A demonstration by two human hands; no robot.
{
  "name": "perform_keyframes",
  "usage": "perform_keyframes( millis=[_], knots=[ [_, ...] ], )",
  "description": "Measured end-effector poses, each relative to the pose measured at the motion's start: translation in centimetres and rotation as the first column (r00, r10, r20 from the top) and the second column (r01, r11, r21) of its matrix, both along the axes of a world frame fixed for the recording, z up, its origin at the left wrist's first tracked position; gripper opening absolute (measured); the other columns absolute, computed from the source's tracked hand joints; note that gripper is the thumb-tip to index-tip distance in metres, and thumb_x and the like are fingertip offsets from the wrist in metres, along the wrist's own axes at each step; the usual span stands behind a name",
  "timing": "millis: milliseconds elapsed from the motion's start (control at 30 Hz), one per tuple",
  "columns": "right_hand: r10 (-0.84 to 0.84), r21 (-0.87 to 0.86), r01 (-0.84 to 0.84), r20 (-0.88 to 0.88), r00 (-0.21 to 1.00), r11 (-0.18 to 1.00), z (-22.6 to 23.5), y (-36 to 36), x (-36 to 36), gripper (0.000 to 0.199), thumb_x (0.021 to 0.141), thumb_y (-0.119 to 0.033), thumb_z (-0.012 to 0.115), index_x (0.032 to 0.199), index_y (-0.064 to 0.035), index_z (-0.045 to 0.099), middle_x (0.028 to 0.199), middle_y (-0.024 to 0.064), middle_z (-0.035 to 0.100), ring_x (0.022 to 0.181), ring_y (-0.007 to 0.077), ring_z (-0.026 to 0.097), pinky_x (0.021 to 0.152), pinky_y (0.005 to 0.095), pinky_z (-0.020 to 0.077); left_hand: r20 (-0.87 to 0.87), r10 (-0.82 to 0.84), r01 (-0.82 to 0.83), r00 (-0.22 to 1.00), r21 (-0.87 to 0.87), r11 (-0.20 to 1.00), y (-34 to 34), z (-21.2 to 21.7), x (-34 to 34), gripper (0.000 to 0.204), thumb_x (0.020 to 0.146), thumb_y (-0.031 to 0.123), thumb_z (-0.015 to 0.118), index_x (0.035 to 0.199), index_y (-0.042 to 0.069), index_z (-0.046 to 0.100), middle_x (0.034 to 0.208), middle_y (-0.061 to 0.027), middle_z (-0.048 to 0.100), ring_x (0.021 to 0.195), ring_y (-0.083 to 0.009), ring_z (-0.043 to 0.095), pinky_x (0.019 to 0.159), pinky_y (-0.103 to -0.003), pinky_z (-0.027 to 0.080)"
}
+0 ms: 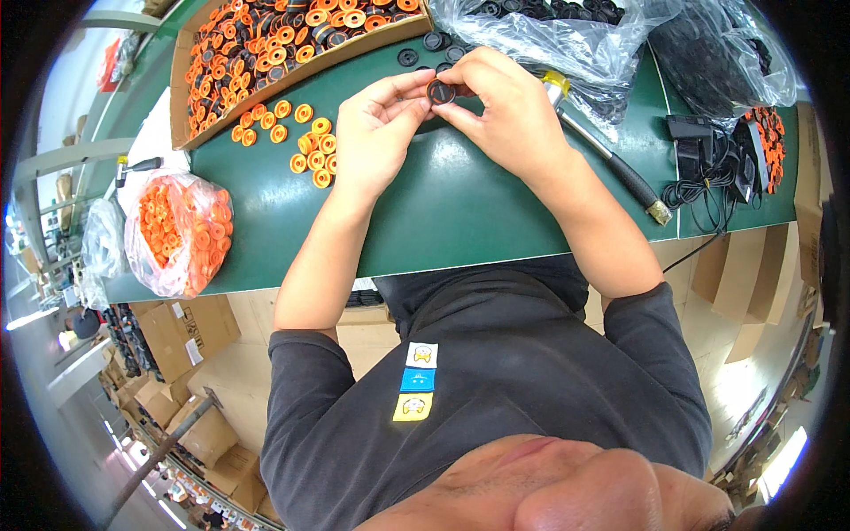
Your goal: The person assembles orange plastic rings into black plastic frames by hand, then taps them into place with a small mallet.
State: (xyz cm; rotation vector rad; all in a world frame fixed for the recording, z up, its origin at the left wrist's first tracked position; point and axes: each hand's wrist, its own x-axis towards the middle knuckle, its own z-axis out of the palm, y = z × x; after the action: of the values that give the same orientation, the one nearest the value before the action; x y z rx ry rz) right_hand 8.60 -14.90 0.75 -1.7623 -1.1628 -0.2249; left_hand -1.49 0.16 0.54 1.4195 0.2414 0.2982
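Observation:
In front of me, above the green table (425, 221), both hands meet at a small round piece, a black disc with an orange rim (441, 92). My left hand (379, 128) pinches its left edge between thumb and fingertips. From the other side, my right hand (513, 111) grips it with thumb and forefinger. Just left of my left hand lies a loose cluster of orange discs (315, 146). Beyond my fingers, several black discs (407, 57) rest on the table, partly hidden by my right hand.
A cardboard tray (180, 106) full of orange-and-black pieces stands at the far left. Nearer sits a plastic bag of orange parts (181, 234). Clear bags of black parts (575, 49) lie at the back right. A hammer (620, 168) and black cables (708, 173) are to the right.

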Motion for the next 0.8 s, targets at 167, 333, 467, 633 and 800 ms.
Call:
perform_keyframes(
  millis=[167,333,467,633,800],
  knots=[
    [0.003,-0.015,-0.003,-0.008,1.000,1.000,0.0,-0.1,0.0,0.027,0.072,-0.009,0.081,0.094,-0.0035,0.065,0.091,0.0108,0.063,0.083,0.0320,0.066,0.071,0.0395,0.0555,0.014,-0.005,0.005,1.000,0.010,1.000,0.1,-0.1,0.0,0.031,0.094,-0.007,0.057,0.124,-0.010,0.061,0.115,-0.0150,0.069,0.098,-0.0164,0.069,0.090,-0.028,0.056],
    [0.017,0.012,-0.018,0.050,0.999,1.000,0.4,-0.1,0.0,0.028,0.073,-0.008,0.080,0.096,-0.0027,0.065,0.094,0.0125,0.062,0.084,0.0333,0.065,0.072,0.0407,0.0554,0.045,0.000,0.001,0.999,-0.013,1.000,0.0,0.1,-0.1,0.029,0.095,-0.004,0.061,0.123,-0.009,0.062,0.114,-0.0153,0.070,0.098,-0.0163,0.069,0.089,-0.027,0.056],
    [0.028,0.004,-0.028,0.070,0.997,1.000,0.4,0.2,-0.1,0.030,0.072,-0.008,0.081,0.097,-0.0025,0.065,0.094,0.0126,0.061,0.083,0.0313,0.065,0.074,0.0389,0.0557,0.092,0.053,-0.055,0.994,0.022,0.998,-0.5,0.0,-0.1,0.029,0.094,0.000,0.066,0.122,-0.009,0.063,0.112,-0.0155,0.070,0.098,-0.0158,0.068,0.088,-0.026,0.055],
    [0.241,0.215,-0.150,-0.499,0.832,0.965,-0.2,0.3,0.4,0.040,0.079,-0.015,0.083,0.114,-0.0018,0.069,0.101,0.0080,0.064,0.089,0.0169,0.067,0.080,0.0290,0.0556,0.213,0.128,-0.174,0.969,0.212,0.962,-1.2,0.2,-0.1,0.026,0.095,0.000,0.065,0.120,-0.006,0.066,0.106,-0.0130,0.071,0.099,-0.0168,0.069,0.087,-0.027,0.055],
    [0.235,0.181,-0.170,-0.438,0.868,0.969,0.1,0.0,0.8,0.025,0.084,-0.010,0.078,0.108,-0.0019,0.075,0.091,0.0069,0.067,0.083,0.0131,0.065,0.076,0.0254,0.0532,0.307,0.141,-0.266,0.941,0.414,0.871,-1.0,0.1,-0.2,0.025,0.092,-0.001,0.066,0.117,-0.005,0.067,0.104,-0.0132,0.071,0.094,-0.0172,0.071,0.084,-0.028,0.057]
  ],
)
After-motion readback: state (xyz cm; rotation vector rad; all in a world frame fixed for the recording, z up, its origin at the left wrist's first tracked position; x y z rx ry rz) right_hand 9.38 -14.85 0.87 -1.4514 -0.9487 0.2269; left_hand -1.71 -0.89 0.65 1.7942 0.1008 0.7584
